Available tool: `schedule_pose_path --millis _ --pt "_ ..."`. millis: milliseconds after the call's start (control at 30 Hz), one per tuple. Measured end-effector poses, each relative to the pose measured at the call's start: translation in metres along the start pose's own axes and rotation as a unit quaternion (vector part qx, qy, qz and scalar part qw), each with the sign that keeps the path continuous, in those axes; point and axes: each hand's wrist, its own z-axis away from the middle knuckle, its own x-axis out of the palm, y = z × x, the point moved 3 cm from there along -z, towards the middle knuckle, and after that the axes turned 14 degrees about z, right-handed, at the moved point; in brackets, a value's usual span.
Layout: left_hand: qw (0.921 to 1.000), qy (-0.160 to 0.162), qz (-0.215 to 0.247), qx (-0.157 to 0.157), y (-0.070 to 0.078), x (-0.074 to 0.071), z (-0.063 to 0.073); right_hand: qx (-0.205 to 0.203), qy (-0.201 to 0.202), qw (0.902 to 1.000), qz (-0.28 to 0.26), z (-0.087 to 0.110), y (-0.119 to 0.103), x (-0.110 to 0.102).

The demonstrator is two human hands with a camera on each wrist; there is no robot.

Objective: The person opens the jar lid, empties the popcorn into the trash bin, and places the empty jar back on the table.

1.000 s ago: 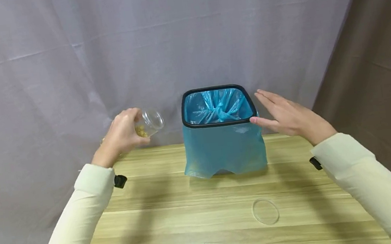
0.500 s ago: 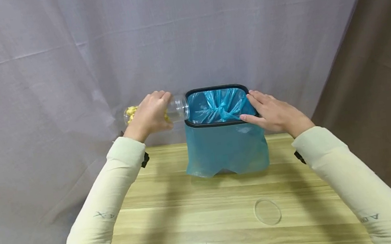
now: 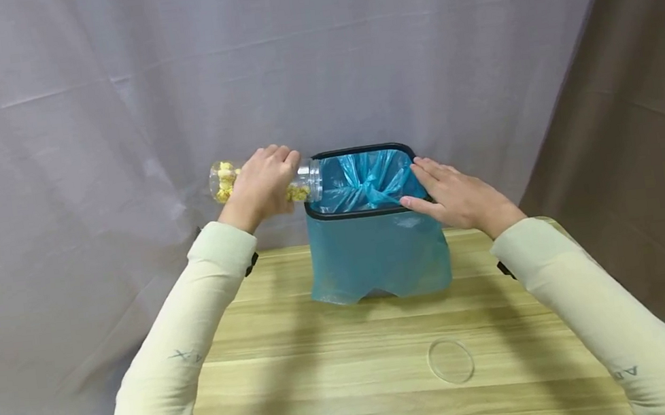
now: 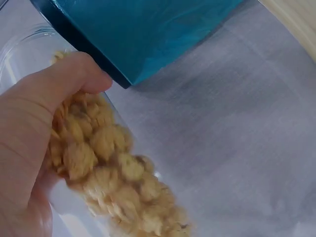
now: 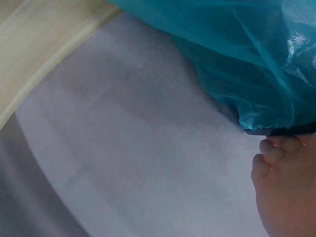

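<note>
In the head view my left hand (image 3: 265, 182) grips a clear jar (image 3: 222, 183) from above. The jar lies tipped on its side, its mouth over the left part of the rim of a trash bin (image 3: 378, 250) lined with a blue plastic bag. Yellow popcorn (image 4: 123, 182) fills much of the jar's lower side, some of it close to the mouth. My right hand (image 3: 460, 196) rests on the bin's right rim with fairly straight fingers, thumb at the front corner. The right wrist view shows its fingertips against the dark rim (image 5: 281, 131).
A clear round ring or lid (image 3: 451, 360) lies on the wooden table (image 3: 354, 397) in front of the bin. Close behind the table hangs a grey curtain (image 3: 316, 65), with a browner stretch of cloth (image 3: 638, 131) at the right.
My left hand has brought the jar rightward to the bin's rim, and popcorn now lies nearer its mouth. My right hand has moved left onto the bin's right rim.
</note>
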Motion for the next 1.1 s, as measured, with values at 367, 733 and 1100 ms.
schedule_pose_path --millis 367,733,1100 --pt "0.998 -0.021 -0.055 0.023 0.013 -0.004 -0.013 0.003 0.007 0.9999 0.007 -0.001 -0.006 0.003" --pt "0.9882 -0.04 -0.135 0.061 0.025 -0.016 -0.027 0.004 0.008 0.9999 0.013 0.002 -0.006 0.002" --pt "0.9649 -0.023 -0.224 0.135 0.025 -0.027 -0.037 -0.004 0.013 0.9999 -0.002 0.002 -0.012 0.003"
